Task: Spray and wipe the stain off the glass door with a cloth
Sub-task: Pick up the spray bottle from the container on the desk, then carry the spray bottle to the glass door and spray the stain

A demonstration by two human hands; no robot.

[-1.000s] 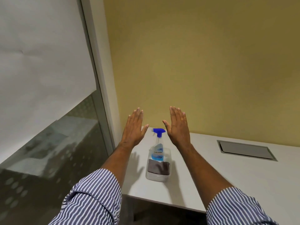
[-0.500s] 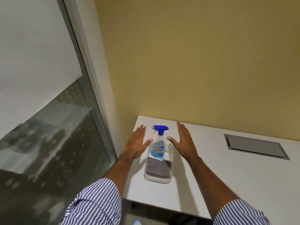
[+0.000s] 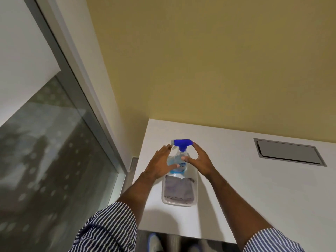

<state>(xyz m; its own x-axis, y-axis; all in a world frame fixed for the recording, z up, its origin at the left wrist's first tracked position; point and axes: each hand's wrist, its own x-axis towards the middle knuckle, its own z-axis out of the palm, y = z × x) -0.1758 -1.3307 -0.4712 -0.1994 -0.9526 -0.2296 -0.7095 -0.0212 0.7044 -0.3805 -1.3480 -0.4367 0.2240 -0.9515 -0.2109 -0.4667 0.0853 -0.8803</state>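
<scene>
While both spread, left hand (image 3: 160,165) and right hand (image 3: 199,161) beside spray bottle (image 3: 179,157).

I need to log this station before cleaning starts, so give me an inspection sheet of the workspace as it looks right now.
Surface: white table in a corner, against a yellow wall.
Job's things: spray bottle with a blue head stands upright in a clear tray; a grey cloth lies folded in the tray's near part. Glass door to the left; no stain can be made out.
Clutter: nothing seen.
Hands: left hand and right hand flank the bottle, fingers spread, not closed on it; contact cannot be told.
Cables: nothing seen; a closed grey hatch is set in the table.
Surroundings: striped sleeves, shoe below the table edge.
</scene>
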